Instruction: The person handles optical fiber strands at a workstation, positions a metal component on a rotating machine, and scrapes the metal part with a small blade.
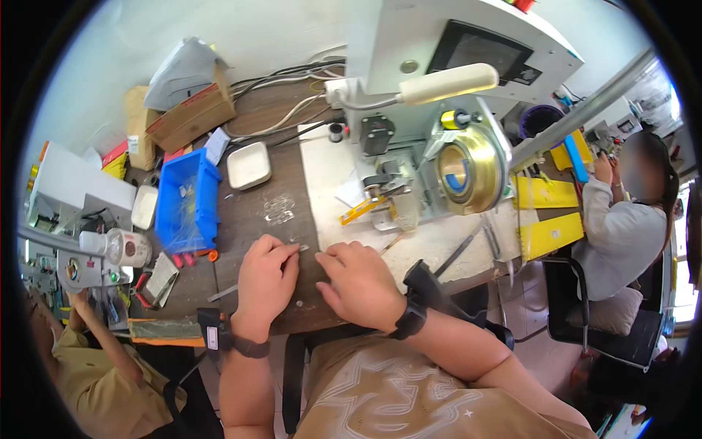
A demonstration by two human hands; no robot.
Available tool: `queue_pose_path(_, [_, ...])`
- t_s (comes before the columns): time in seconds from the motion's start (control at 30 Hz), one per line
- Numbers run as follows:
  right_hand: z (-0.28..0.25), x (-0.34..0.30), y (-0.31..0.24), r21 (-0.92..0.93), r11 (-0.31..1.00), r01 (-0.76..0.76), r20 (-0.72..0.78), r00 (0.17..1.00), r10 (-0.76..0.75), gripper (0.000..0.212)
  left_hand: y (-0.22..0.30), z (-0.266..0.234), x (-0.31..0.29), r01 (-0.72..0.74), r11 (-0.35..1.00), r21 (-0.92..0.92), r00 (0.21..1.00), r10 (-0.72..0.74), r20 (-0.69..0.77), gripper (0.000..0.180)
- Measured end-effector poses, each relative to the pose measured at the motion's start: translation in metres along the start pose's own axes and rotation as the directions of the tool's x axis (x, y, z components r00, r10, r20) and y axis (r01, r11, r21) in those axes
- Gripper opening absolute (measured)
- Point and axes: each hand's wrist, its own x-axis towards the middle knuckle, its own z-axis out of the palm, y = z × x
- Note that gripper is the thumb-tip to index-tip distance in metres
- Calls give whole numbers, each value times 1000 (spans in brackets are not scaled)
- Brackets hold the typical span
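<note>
Small pale disc [299, 303] is seen near the front edge of the worktop [241, 216], between the wrists. Left hand [265, 282] is held palm down, fingers bent, a small clear piece [303, 248] at its fingertips; whether it's pinched or just touched can't be told. Piece sits in the gap between the hands, its short visible end pointed toward the right hand [362, 285]; long axis seems to run roughly sideways, but most is hidden. Right hand is curled over the worktop, fingertips turned down, hands kept apart; its grip can't be told

Containers: clear jar [130, 247] with white lid is set at left, contents not readable. Blue bin [210, 205] is loaded with thin clear plastic items [187, 197], long axis near to far. Small white tray [144, 207] is placed just left of it. Loose clear parts [278, 210] are heaped on bare wood beyond the left hand. Larger white tray [248, 166] is set beyond those, open side up. At the back, a grey-white bag [178, 79] is stood in a cardboard box [194, 121]
</note>
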Motion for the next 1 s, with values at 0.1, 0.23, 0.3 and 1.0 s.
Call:
queue_pose_path(0.1, [5,5,-3,3,1000,-4,20,1000,4,46,-7,-4,1,135,972,-192,972,-168,-165,11])
queue_pose_path(0.23, [13,12,-6,-34,999,1,18,1000,-1,48,-16,-6,3,180,969,-170,970,-204,-132,10])
queue_pose_path(0.3, [19,17,-7,-52,999,-2,27,1000,3,48,-18,-5,5,187,965,-183,976,-204,-81,9])
queue_pose_path(1.0, [37,32,-3,-139,990,-25,-31,999,21,45,-16,8,16,152,986,-66,988,-153,-15,6])
